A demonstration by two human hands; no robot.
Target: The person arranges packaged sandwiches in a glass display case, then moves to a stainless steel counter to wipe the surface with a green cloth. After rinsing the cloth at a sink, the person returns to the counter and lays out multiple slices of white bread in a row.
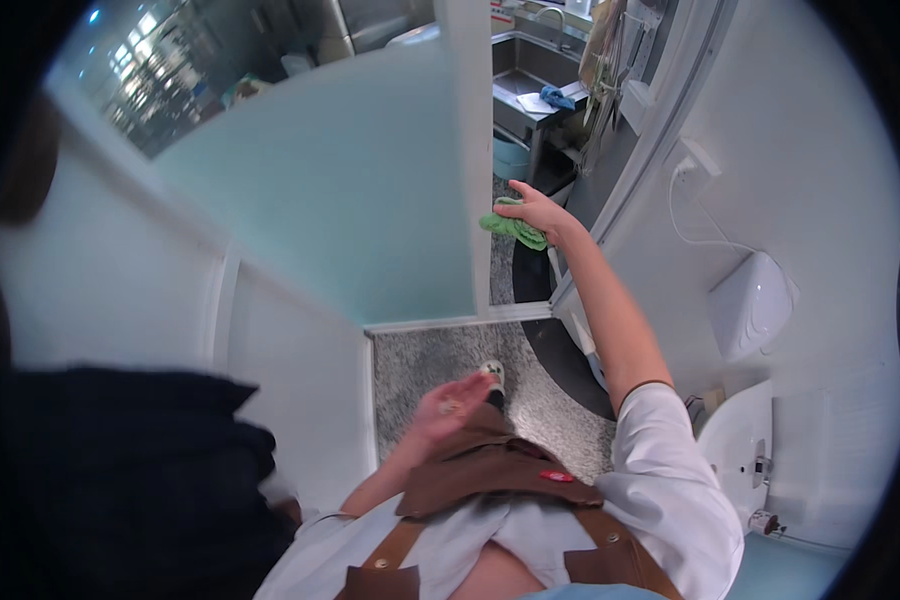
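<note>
My right hand reaches forward at the gap of a doorway, with a crumpled green cloth held under the thumb and palm. One finger points out ahead, past the cloth. The cloth is close to the white edge of a frosted sliding door; whether it touches is unclear. Lower down, in front of my brown apron, my left hand is turned palm up and slightly cupped. Small pale bits lie in its palm, too blurred to name.
A steel sink with a blue cloth stands beyond the doorway. On the right wall are a white corded box and a washbasin. A dark curved mat crosses the speckled floor. Dark fabric fills the lower left.
</note>
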